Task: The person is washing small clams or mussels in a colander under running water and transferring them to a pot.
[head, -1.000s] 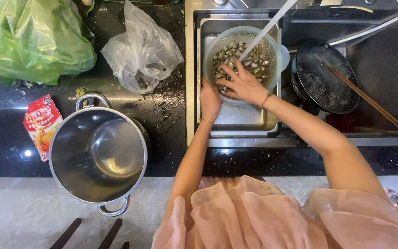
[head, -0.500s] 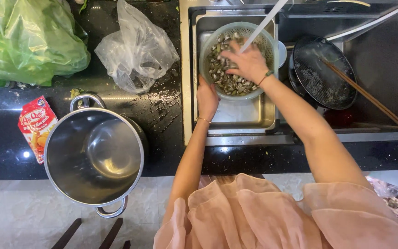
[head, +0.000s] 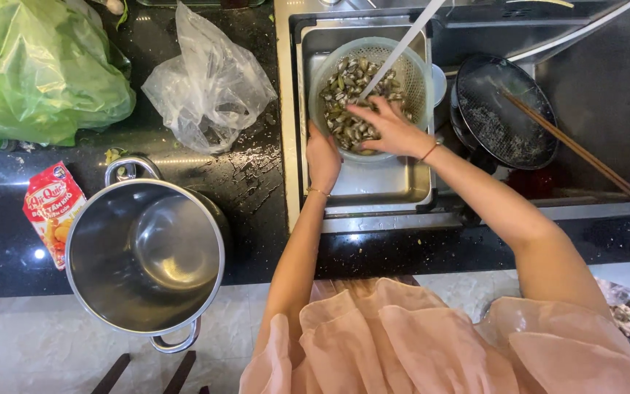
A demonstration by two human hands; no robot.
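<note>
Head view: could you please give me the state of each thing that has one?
Tap stream: running into the colander.
Colander: holds clams.
Left hand: grips the colander rim.
Right hand: in the clams.
Steel pot: empty, uncovered.
Clear bag: crumpled.

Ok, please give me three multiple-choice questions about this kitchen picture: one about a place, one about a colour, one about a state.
1. Where does the colander of shellfish sit?
A. in the sink
B. on the dark counter
C. inside the steel pot

2. What colour is the large bag at the upper left?
A. red
B. green
C. blue

3. What is the state of the steel pot?
A. covered with a lid
B. full of shellfish
C. open and empty

Answers:
1 A: it rests in the sink basin, where the left hand grips its rim and the right hand lies on the shellfish.
2 B: the plastic looks green.
3 C: its bare shiny bottom shows.
</note>
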